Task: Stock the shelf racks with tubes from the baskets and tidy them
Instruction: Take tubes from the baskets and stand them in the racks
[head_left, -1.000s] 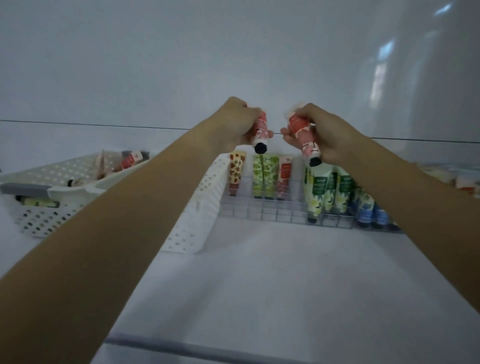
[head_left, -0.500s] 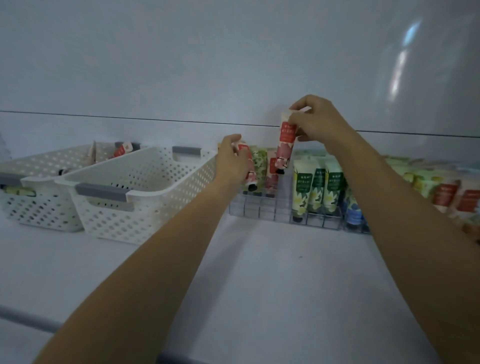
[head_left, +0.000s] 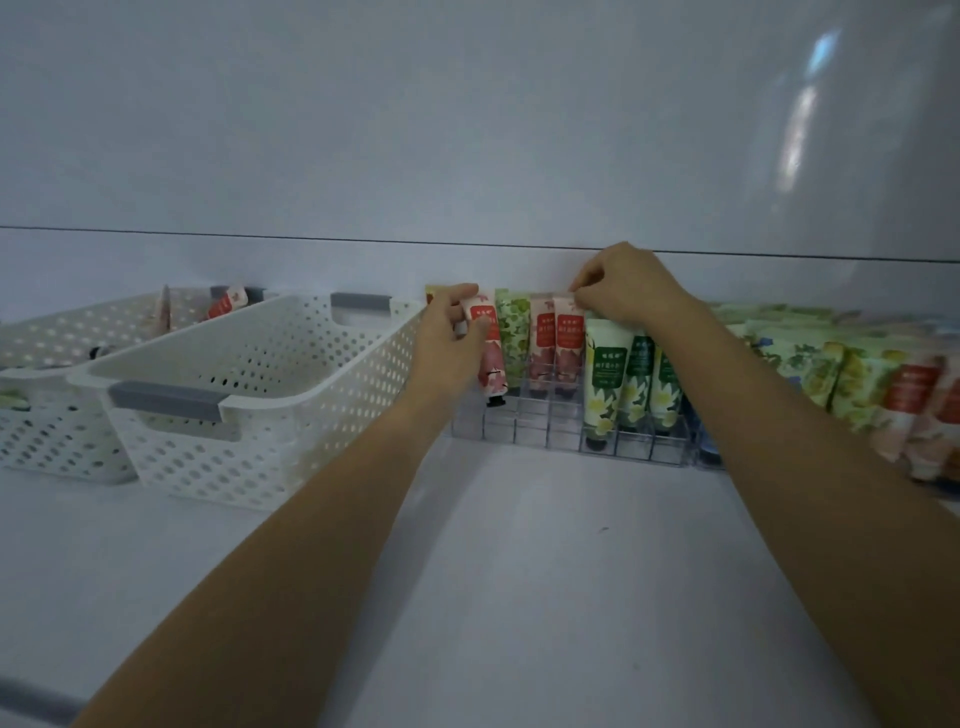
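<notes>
A clear gridded rack stands against the back wall of the white shelf. My left hand grips a pink-and-red tube, cap down, at the rack's left end. My right hand pinches the top of another red-labelled tube that stands in a rack slot beside a matching one. A green leaf-print tube stands between the two hands. Cream-and-green tubes fill the slots to the right.
Two white perforated baskets sit left of the rack: the near one shows no tubes inside, the far one holds a few. More tubes lie stacked at the far right. The shelf's front edge runs at lower left.
Both hands came down from in front of the wall to the rack. The right tube went down into a slot. The left tube now hangs upright at the rack's left end.
</notes>
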